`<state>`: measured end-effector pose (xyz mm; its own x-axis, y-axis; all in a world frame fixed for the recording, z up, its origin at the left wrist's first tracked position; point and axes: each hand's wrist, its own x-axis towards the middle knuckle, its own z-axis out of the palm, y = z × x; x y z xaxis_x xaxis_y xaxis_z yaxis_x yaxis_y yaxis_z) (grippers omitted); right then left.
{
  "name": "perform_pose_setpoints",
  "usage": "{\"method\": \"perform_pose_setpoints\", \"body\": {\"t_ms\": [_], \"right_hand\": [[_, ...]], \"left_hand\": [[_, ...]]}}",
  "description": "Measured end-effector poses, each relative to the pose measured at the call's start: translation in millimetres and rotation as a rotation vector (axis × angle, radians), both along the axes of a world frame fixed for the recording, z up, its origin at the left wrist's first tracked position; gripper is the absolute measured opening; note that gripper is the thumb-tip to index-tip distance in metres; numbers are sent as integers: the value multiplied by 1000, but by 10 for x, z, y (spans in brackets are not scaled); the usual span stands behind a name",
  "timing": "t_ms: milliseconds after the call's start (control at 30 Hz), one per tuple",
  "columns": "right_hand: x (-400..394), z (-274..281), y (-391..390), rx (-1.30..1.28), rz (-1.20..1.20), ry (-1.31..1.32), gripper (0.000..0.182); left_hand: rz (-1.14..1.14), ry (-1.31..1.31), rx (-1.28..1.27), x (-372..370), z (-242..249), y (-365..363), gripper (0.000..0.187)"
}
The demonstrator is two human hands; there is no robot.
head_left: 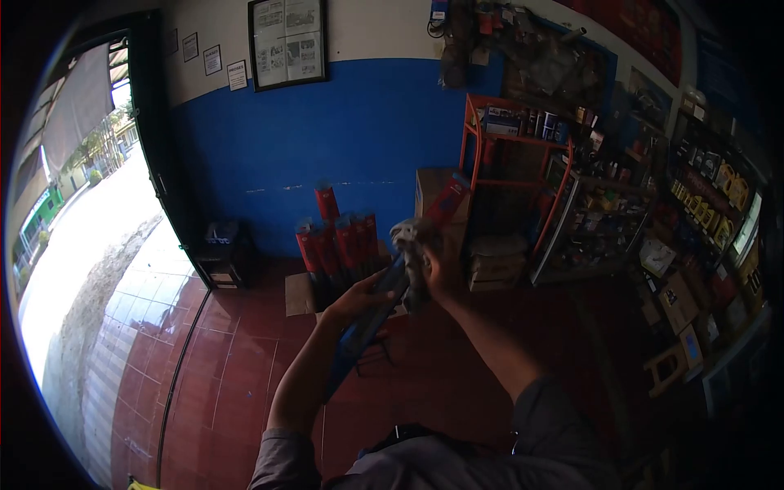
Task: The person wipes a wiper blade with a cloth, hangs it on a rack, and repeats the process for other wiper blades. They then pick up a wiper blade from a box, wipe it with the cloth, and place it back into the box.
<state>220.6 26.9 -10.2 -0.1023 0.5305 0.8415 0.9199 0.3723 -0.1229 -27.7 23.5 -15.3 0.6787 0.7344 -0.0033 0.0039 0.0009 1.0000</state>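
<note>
We see two bare hands on a long, narrow package (447,200), held up in front of the body. It's tilted, top end leaning right, red at the top and blue lower down. Left hand (358,299) is closed around the package's lower part. Right hand (441,269), higher up, is curled on a grey cloth (406,233), which lies against the package; blur keeps us from telling whether its fingers also grip the package.

Behind the hands, near the blue wall (233,131), we have a group of similar red packages (327,245) standing upright, with a cardboard flap (300,295) beside them. To the right: a red rack (514,183) with small goods on top, a carton (430,192) next to it, then a glass display case (590,220). Framed sheet (287,42) hangs on the wall. Floor (245,367) is reddish tile; bright doorway (90,237) at left.
</note>
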Motion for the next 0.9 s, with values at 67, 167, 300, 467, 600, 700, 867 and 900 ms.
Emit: {"method": "perform_pose_setpoints", "body": {"t_ms": [67, 167, 300, 467, 600, 700, 867, 900], "right_hand": [[77, 269, 327, 24, -86, 289, 50], [362, 512, 851, 26, -339, 369, 44], [757, 716, 1329, -73, 152, 1476, 34], [762, 1108, 1266, -205, 1366, 1745, 34], [311, 1447, 762, -199, 1676, 1456, 42], [-133, 1621, 573, -401, 1630, 1484, 43], [-671, 941, 599, -605, 1623, 1514, 47], [-756, 846, 444, -629, 1672, 1544, 48]], "left_hand": [[46, 38, 75, 51, -40, -1, 77], [110, 101, 250, 115, -25, -38, 78], [136, 78, 156, 90, 183, -216, 72], [230, 186, 289, 155, 19, -27, 60], [427, 379, 287, 304, 332, -78, 73], [611, 414, 364, 481, 506, 100, 84], [780, 218, 338, 619, 440, 1072, 97], [810, 134, 244, 585, 381, 1242, 103]]}}
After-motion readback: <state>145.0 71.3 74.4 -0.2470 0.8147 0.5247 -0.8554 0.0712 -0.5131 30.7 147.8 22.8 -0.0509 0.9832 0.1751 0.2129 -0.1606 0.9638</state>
